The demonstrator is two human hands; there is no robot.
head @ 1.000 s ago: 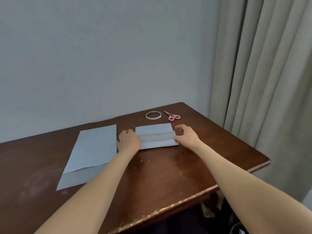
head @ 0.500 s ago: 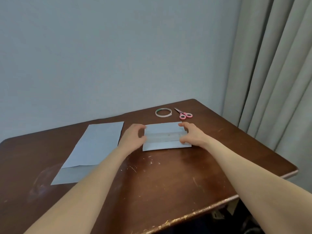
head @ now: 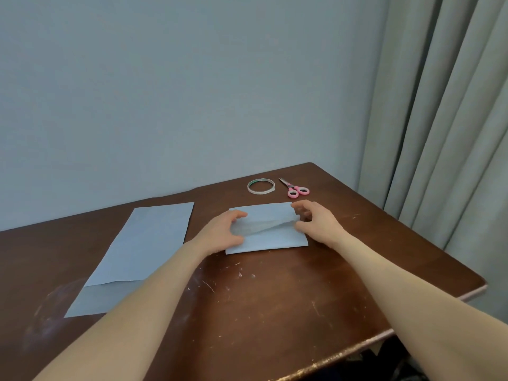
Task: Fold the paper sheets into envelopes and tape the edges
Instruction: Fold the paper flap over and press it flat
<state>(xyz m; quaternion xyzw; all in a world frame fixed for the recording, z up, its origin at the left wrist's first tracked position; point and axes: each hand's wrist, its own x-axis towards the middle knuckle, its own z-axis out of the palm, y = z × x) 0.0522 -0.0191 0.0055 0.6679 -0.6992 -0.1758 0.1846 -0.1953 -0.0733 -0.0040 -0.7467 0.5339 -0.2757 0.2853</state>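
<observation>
A pale blue folded paper [head: 275, 239] lies on the brown table [head: 275, 303], a little beyond its middle. My left hand [head: 220, 232] holds its left end, fingers over the top edge and thumb at the lower part. My right hand [head: 319, 224] pinches the right end of the upper flap, which is raised slightly off the layer below. Two flat pale blue sheets [head: 154, 243] lie stacked and offset to the left. A thin roll of tape [head: 261, 186] and pink-handled scissors [head: 295, 188] sit behind the folded paper.
The table stands against a pale wall, with a grey curtain [head: 439, 133] hanging at the right. Its right corner [head: 478, 284] and worn front edge [head: 343, 356] are close to my right arm.
The right end of the upper flap has come up off the folded paper. My left hand's fingers have spread over the paper's left end. The view has shifted slightly.
</observation>
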